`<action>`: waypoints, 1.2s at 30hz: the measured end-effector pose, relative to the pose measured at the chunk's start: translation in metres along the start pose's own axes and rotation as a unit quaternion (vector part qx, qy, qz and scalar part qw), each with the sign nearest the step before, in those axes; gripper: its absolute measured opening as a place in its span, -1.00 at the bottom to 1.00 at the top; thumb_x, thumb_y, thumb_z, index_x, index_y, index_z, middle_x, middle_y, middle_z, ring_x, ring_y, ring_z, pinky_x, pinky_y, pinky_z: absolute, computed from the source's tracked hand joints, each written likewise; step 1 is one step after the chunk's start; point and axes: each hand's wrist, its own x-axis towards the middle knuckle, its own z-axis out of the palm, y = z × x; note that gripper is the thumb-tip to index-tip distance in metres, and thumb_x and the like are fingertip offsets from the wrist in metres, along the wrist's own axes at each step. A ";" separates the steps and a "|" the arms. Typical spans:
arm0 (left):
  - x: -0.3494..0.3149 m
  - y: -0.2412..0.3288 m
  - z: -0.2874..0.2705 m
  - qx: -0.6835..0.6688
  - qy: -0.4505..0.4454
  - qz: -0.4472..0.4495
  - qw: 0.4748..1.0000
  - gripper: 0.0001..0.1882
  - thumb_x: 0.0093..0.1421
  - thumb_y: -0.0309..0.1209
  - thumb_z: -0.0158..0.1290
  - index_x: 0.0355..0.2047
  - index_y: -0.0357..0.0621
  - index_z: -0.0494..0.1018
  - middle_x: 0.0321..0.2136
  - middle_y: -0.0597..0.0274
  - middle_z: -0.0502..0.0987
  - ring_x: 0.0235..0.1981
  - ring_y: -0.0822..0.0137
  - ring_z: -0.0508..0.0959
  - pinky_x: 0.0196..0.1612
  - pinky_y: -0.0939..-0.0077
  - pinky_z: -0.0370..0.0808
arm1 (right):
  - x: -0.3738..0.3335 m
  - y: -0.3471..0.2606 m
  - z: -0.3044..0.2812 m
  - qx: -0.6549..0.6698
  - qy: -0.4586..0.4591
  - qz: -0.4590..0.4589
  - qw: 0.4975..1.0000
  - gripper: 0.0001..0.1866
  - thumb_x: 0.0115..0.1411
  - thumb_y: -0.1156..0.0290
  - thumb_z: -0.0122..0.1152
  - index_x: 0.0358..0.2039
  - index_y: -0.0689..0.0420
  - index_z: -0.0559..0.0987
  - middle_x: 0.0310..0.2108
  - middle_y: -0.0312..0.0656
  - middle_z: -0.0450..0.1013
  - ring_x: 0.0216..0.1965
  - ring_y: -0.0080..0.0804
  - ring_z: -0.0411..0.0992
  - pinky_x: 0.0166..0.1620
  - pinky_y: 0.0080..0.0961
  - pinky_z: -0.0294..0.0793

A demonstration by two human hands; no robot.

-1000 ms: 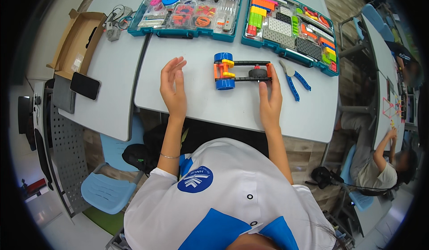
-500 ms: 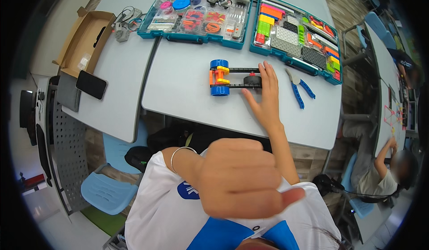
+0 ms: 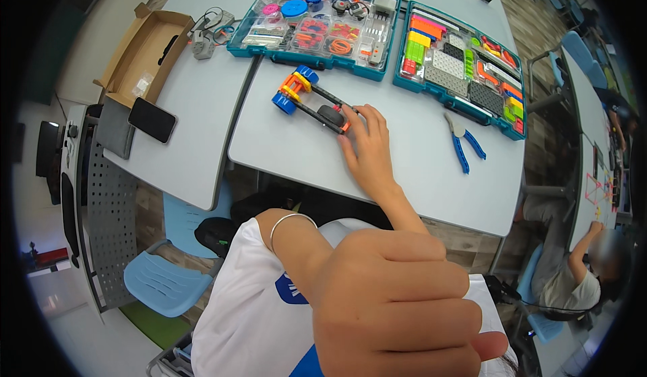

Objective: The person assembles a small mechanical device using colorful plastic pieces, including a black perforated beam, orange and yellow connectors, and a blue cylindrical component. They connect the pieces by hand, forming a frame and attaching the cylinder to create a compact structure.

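Note:
A small toy car (image 3: 315,112) built of plastic parts lies on the table, with blue wheels, orange and yellow pieces, and a dark frame. It slants, its wheeled end toward the far left. My right hand (image 3: 371,148) has thumb and fingers about its near end, partly hiding that end. A dark round wheel (image 3: 331,114) sits inside the frame. Close to the camera, my left hand (image 3: 404,303) is raised in a fist with the thumb sticking out to the right. Nothing shows in it, and a silver bangle (image 3: 286,220) circles that arm.
Two teal parts cases, one left (image 3: 306,60) and one right (image 3: 431,92), stand open at the table's far side. Blue-handled pliers (image 3: 464,144) lie at the right. Leftward are a phone (image 3: 153,120), a cardboard box (image 3: 121,73) and a grey wired module (image 3: 203,44). Another person sits far right.
The toy car has shifted left and turned askew, with my right hand at its end. My left fist has come lower, further right and nearer the camera. The view has shifted slightly.

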 end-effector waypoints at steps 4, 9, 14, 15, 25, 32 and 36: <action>0.004 -0.020 -0.008 0.020 -0.003 0.146 0.989 -0.59 -0.22 -0.47 0.39 -0.76 -0.09 0.27 -0.72 0.33 0.24 -0.75 0.39 0.22 -0.69 0.54 0.05 | 0.001 0.001 -0.012 0.003 -0.008 0.008 1.000 -0.41 0.13 0.48 0.28 0.21 0.14 0.41 0.14 -0.03 0.30 0.28 0.04 0.17 0.28 -0.10 0.18; -0.001 -0.034 -0.016 0.032 -0.013 0.211 0.977 -0.58 -0.19 -0.39 0.41 -0.75 -0.10 0.29 -0.73 0.32 0.22 -0.75 0.39 0.21 -0.69 0.55 0.03 | -0.016 0.014 -0.044 0.016 -0.016 0.020 1.000 -0.40 0.10 0.53 0.26 0.21 0.13 0.41 0.15 -0.04 0.33 0.27 0.03 0.19 0.29 -0.12 0.18; 0.006 0.000 -0.019 0.003 -0.042 -0.054 0.998 -0.61 -0.24 -0.61 0.32 -0.74 -0.10 0.23 -0.69 0.34 0.26 -0.72 0.38 0.28 -0.66 0.52 0.10 | -0.046 0.030 -0.084 0.000 0.000 0.072 0.997 -0.37 0.09 0.59 0.21 0.23 0.14 0.39 0.18 -0.02 0.34 0.28 -0.01 0.23 0.33 -0.18 0.17; 0.012 0.001 -0.028 0.015 -0.092 -0.055 0.994 -0.61 -0.25 -0.60 0.32 -0.75 -0.11 0.23 -0.69 0.34 0.25 -0.72 0.37 0.28 -0.66 0.53 0.09 | -0.052 0.033 -0.090 -0.007 0.005 0.083 0.997 -0.37 0.09 0.59 0.20 0.24 0.14 0.39 0.19 -0.02 0.34 0.28 -0.01 0.22 0.33 -0.17 0.17; 0.001 -0.004 -0.012 0.009 -0.011 -0.041 0.999 -0.62 -0.24 -0.58 0.33 -0.74 -0.13 0.25 -0.68 0.33 0.25 -0.71 0.37 0.30 -0.65 0.55 0.11 | -0.075 0.045 -0.123 -0.026 0.015 0.139 0.990 -0.34 0.12 0.56 0.22 0.28 0.12 0.37 0.18 -0.02 0.38 0.24 -0.08 0.29 0.30 -0.24 0.21; 0.008 -0.023 0.021 0.085 0.206 0.086 0.971 -0.63 -0.06 -0.32 0.36 -0.66 -0.15 0.35 -0.71 0.32 0.28 -0.74 0.39 0.26 -0.68 0.56 0.09 | -0.044 0.029 -0.075 0.012 0.010 0.072 0.997 -0.37 0.09 0.50 0.31 0.22 0.13 0.41 0.12 -0.05 0.42 0.14 -0.08 0.36 0.20 -0.25 0.27; 0.000 0.010 -0.005 0.016 0.030 -0.070 0.997 -0.66 -0.20 -0.56 0.34 -0.70 -0.18 0.31 -0.65 0.30 0.33 -0.68 0.35 0.35 -0.64 0.55 0.22 | -0.022 0.011 -0.047 0.016 -0.012 0.039 0.999 -0.38 0.09 0.47 0.33 0.20 0.13 0.41 0.10 -0.05 0.43 0.10 -0.09 0.37 0.16 -0.24 0.29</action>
